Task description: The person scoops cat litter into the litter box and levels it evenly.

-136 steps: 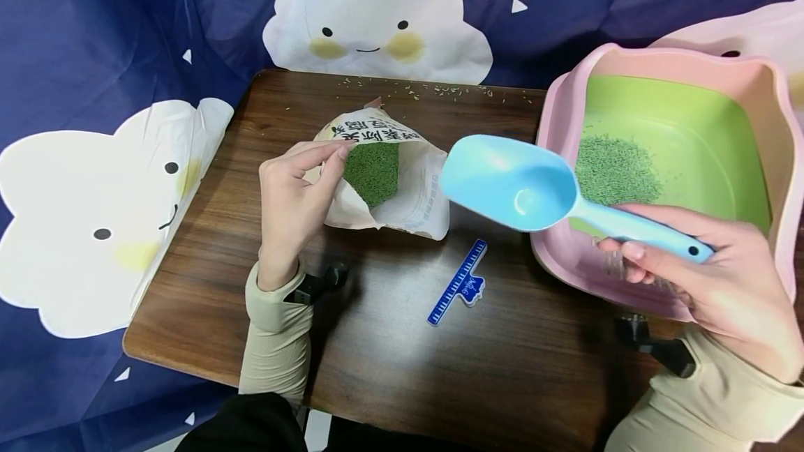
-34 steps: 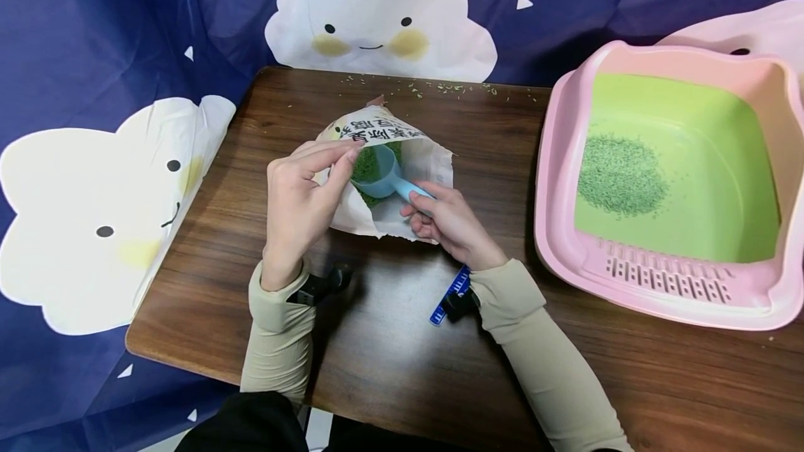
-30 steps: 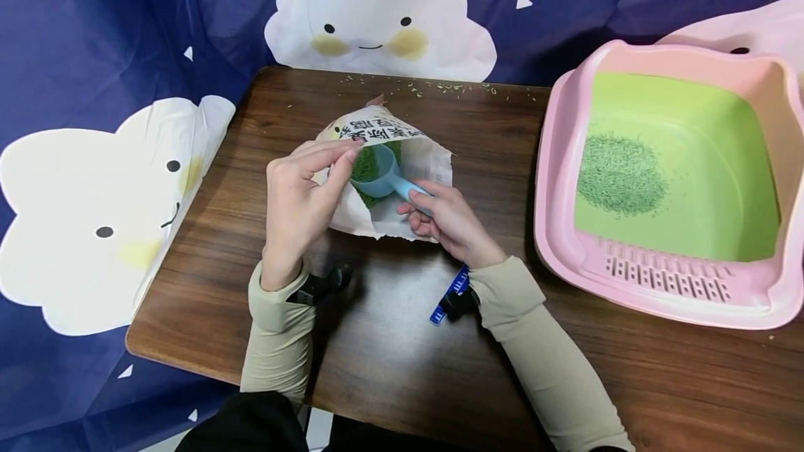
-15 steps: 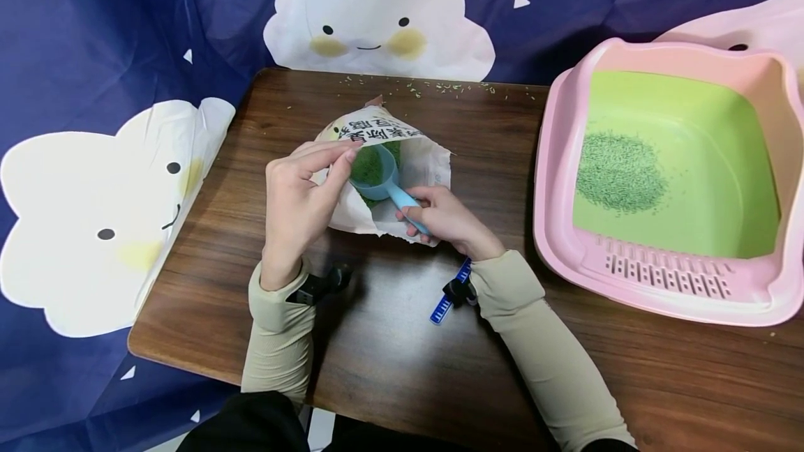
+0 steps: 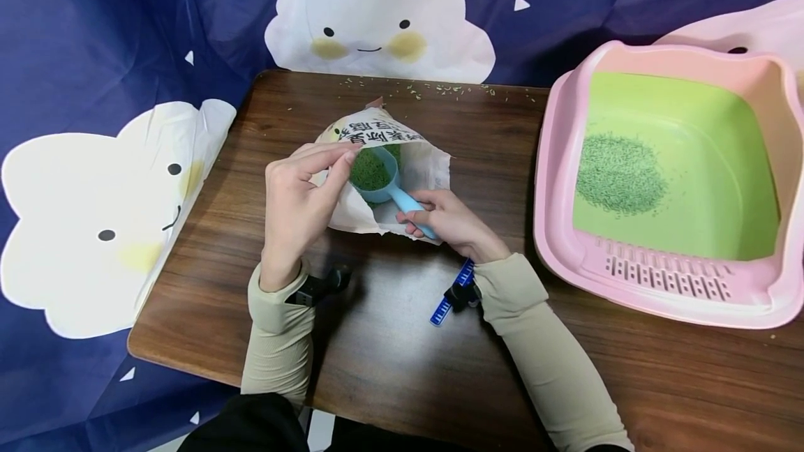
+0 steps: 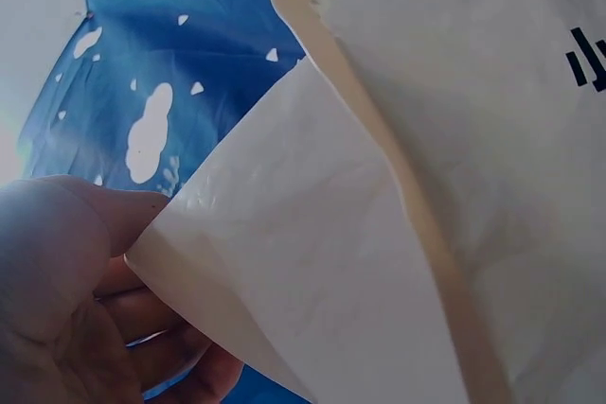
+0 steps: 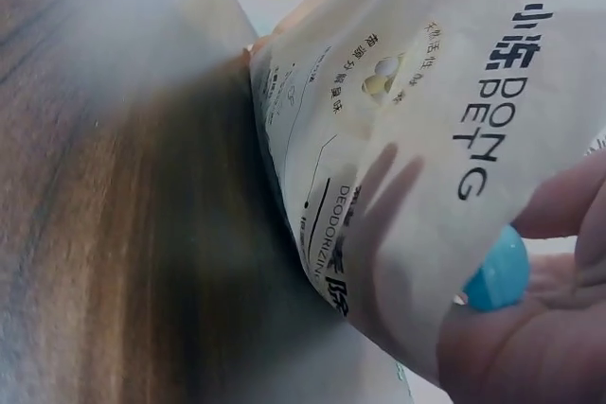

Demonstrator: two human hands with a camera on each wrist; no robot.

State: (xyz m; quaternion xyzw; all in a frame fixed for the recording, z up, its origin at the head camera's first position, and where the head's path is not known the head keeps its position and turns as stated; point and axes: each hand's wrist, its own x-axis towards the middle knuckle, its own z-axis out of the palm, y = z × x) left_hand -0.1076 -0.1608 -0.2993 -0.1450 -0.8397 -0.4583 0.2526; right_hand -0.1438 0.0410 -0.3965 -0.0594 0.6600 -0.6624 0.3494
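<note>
A white printed bag (image 5: 426, 166) lies on the table with its torn mouth facing me, green pellets inside. My left hand (image 5: 295, 194) pinches the upper left edge of that mouth between thumb and fingers; the left wrist view shows the bag's corner (image 6: 218, 243) in this grip. Within the mouth sits a light blue scoop (image 5: 379, 195), its bowl holding green pellets (image 5: 369, 171). My right hand (image 5: 457, 223) grips the scoop's handle at the bag's lower right edge. In the right wrist view the handle's blue end (image 7: 502, 272) shows, and the bag hides the bowl.
To the right stands a pink litter box (image 5: 553, 229) with a heap of green pellets (image 5: 618, 174) on its green floor. A blue ruler-like clip (image 5: 442, 310) lies partly under my right wrist. Pale bits (image 5: 449, 89) are scattered along the table's far edge.
The empty scoop has gone from beside the litter box leftward into the bag. Over the last second its bowl has filled with pellets and its handle has shifted slightly toward me. My left hand stays put.
</note>
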